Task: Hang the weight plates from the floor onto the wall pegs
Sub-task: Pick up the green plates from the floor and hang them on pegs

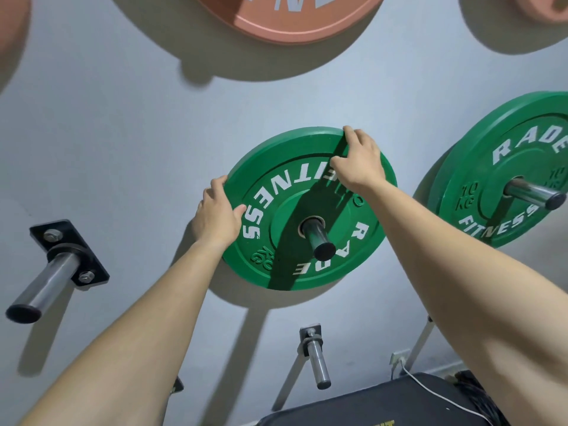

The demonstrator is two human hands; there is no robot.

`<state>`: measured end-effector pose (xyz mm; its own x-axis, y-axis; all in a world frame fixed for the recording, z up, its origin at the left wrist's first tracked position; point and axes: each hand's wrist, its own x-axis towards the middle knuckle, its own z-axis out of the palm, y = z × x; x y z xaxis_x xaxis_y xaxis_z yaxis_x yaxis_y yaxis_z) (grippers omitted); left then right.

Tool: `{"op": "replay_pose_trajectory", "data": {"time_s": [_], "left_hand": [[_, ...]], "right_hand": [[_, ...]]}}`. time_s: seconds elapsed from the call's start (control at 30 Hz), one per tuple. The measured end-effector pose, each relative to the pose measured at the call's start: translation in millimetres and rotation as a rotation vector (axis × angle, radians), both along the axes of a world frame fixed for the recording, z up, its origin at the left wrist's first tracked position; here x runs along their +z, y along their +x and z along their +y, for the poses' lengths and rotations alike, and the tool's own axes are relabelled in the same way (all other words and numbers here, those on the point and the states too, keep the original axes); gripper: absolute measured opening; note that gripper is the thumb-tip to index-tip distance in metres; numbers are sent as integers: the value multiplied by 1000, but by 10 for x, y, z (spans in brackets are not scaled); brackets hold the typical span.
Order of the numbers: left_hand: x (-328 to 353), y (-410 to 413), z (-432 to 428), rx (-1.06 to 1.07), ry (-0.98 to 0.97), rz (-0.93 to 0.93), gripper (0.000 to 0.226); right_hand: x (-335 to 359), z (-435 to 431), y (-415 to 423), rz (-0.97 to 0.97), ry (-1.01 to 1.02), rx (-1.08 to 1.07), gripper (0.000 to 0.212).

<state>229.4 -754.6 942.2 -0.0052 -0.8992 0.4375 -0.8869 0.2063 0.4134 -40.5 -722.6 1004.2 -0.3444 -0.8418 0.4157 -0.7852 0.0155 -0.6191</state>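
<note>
The left hand (pixel 216 210) grips the left edge of the green plate (pixel 282 210), fingers curled behind the rim and thumb on the lettered face. The right hand (pixel 358 159) holds the upper right edge, fingers hooked over the rim and thumb on the face. The plate sits on a steel peg (pixel 318 238), whose dark capped end pokes out through the centre hole. The plate looks close to the wall (pixel 123 118), though its shadow suggests it may not be flush.

This looks like the seating step: the plate is on its peg and only needs settling. The next move, I'd say, is a firm push until it is fully home, then letting go with both hands.

To the right, a second green plate (pixel 504 155) hangs on its own peg. Pink plates (pixel 295 23) hang above. A bare peg (pixel 46 278) juts out on the left and a smaller one (pixel 316 358) below, both free for further plates. The floor is out of sight, so I can't tell how many are left.
</note>
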Motion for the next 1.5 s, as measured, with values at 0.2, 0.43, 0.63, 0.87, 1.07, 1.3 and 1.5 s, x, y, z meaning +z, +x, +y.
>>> {"op": "replay_pose_trajectory", "data": {"time_s": [0.2, 0.43, 0.63, 0.87, 1.07, 1.3, 1.5], "left_hand": [[438, -133, -6, -64, -69, -201, 99], [731, -546, -16, -157, -137, -427, 93], [488, -286, -66, -94, -94, -331, 82], [100, -21, -49, 16, 69, -163, 84], [60, 28, -31, 120, 157, -142, 99], [611, -467, -41, -180, -184, -223, 75], [527, -342, -144, -141, -165, -180, 61]], "right_hand": [[141, -5, 307, 122, 0, 148, 79], [241, -23, 601, -95, -52, 440, 64], [38, 83, 98, -235, -233, -63, 60], [-415, 81, -490, -299, 65, -169, 76], [-225, 37, -298, -200, -56, -63, 77], [-6, -30, -121, -46, -115, 119, 72], [48, 65, -103, 1, -157, 199, 70]]}}
